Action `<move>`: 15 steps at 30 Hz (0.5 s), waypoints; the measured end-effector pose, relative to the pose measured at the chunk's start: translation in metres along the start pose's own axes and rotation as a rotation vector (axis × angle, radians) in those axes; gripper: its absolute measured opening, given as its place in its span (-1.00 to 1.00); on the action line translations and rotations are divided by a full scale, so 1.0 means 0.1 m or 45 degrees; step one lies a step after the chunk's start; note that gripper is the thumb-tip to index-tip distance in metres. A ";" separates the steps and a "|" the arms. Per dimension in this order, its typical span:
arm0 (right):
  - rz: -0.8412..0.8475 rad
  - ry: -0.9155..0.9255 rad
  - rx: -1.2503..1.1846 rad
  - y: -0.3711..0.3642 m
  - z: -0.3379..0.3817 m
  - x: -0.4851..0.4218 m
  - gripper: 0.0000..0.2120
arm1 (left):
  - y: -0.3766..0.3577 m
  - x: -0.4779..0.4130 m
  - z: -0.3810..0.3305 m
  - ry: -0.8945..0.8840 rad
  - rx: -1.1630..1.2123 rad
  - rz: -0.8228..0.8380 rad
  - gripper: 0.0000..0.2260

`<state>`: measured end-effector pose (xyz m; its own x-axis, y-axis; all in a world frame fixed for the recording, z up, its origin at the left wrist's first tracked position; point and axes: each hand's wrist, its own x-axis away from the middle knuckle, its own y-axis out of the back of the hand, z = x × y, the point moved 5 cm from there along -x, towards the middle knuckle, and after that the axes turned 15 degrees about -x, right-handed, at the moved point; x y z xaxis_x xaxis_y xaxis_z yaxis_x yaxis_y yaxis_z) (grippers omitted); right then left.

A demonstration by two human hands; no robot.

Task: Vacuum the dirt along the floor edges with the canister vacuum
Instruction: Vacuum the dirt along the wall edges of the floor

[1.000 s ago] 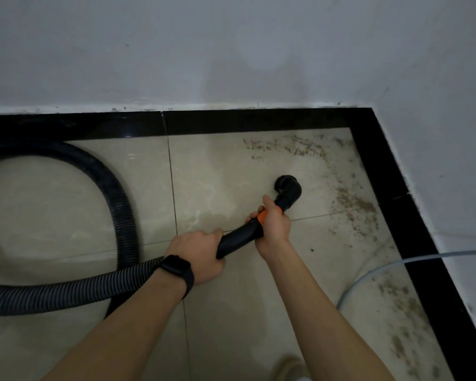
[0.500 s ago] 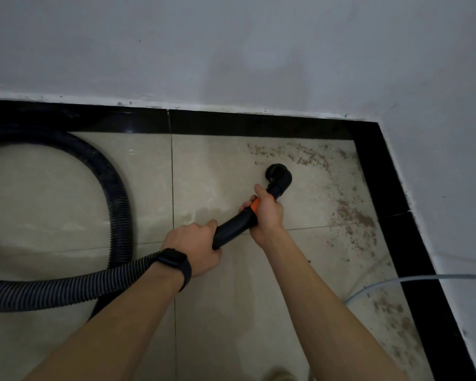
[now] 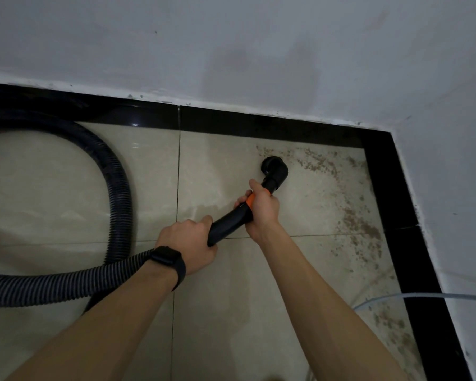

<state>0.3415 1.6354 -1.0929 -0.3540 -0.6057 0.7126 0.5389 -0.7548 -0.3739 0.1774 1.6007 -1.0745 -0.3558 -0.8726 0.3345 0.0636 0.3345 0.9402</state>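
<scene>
Tiled floor (image 3: 66, 188): left hand (image 3: 188, 244), right hand (image 3: 261, 213) fingers clasp wand (image 3: 228, 222); hose (image 3: 118, 188) leaves frame.

Ribbed hose (image 3: 116, 188) leaves the frame at the left edge in two places. Its junction with the black wand (image 3: 228, 221) lies hidden under the left hand (image 3: 188, 242), which grips there. The right hand (image 3: 261, 213) grips over part of the orange collar (image 3: 250, 200). The nozzle (image 3: 275, 170) faces the floor, mouth unseen. The left forearm (image 3: 107, 325) and right forearm (image 3: 327, 298) are cut by the bottom edge. A thin pale tube (image 3: 423, 296) exits at the right edge; its other end is lost at the right forearm. Single grains of the dirt (image 3: 363, 224) are too small to resolve.
</scene>
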 end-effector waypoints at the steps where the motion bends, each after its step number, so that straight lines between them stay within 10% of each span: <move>1: 0.001 0.001 0.008 -0.03 -0.01 -0.01 -0.84 | 0.00 -0.01 0.02 0.008 0.011 -0.003 -0.79; 15: 0.018 0.020 0.103 -0.29 0.06 -0.17 -0.83 | 0.04 -0.25 0.14 0.063 0.126 0.049 -0.79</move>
<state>0.3365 1.6690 -1.0902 -0.3575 -0.6203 0.6981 0.6034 -0.7240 -0.3342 0.1733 1.6290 -1.0802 -0.3084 -0.8740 0.3755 -0.0165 0.3996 0.9165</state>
